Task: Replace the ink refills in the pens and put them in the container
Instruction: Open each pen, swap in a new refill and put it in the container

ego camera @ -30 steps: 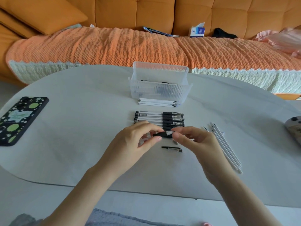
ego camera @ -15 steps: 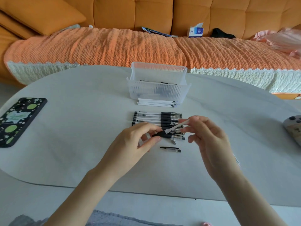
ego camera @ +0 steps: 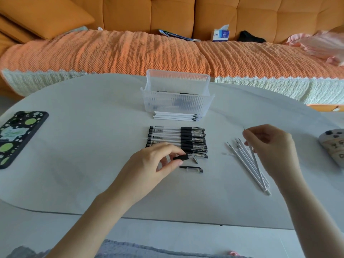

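My left hand (ego camera: 156, 164) pinches an opened pen barrel (ego camera: 183, 156) by its black grip, just in front of a row of several black-and-clear pens (ego camera: 177, 139). A pen cap (ego camera: 191, 169) and a small metal tip (ego camera: 195, 160) lie beside it on the table. My right hand (ego camera: 270, 146) pinches a thin white refill (ego camera: 254, 161) over a pile of several white refills (ego camera: 247, 164) on the right. A clear ribbed container (ego camera: 176, 101) stands behind the pens, with a pen or two inside. A stack of white refills (ego camera: 176, 116) lies against its front.
A phone in a black spotted case (ego camera: 16, 136) lies at the table's left edge. A patterned object (ego camera: 333, 146) sits at the right edge. Behind the white table (ego camera: 93, 164) is an orange sofa with a blanket, a tissue box (ego camera: 220, 34) and booklets.
My right hand pulled the refill out of the barrel and carried it right to the refill pile. My left hand stayed put with the barrel.
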Motion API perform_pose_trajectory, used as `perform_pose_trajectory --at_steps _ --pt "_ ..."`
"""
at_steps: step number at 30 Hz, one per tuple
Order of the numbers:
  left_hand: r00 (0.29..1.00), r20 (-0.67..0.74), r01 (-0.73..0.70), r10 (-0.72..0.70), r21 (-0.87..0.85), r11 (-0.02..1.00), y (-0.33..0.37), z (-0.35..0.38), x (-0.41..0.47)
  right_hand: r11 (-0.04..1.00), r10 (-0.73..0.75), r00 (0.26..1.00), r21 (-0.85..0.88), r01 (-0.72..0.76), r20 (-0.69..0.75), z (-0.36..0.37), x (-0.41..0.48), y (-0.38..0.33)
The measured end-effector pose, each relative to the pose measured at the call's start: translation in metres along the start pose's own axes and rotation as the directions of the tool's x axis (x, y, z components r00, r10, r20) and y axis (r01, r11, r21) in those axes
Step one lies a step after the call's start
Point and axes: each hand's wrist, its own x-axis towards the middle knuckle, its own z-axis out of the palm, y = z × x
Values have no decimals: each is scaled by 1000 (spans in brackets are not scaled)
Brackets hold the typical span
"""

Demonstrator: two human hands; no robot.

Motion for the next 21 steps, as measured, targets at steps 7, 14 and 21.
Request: perform_pose_trajectory --at_steps 7,14,21 --pt "1000 16 1 -1 15 1000 0 2 -1 943 -5 998 -333 24 60 9 2 13" --pt "1000 21 5 -5 17 1000 0 0 -1 919 7 997 -394 25 80 15 6 22" --pt "1000 15 9 -9 18 1000 -1 -2 -2 907 -45 996 -414 74 79 15 4 20"
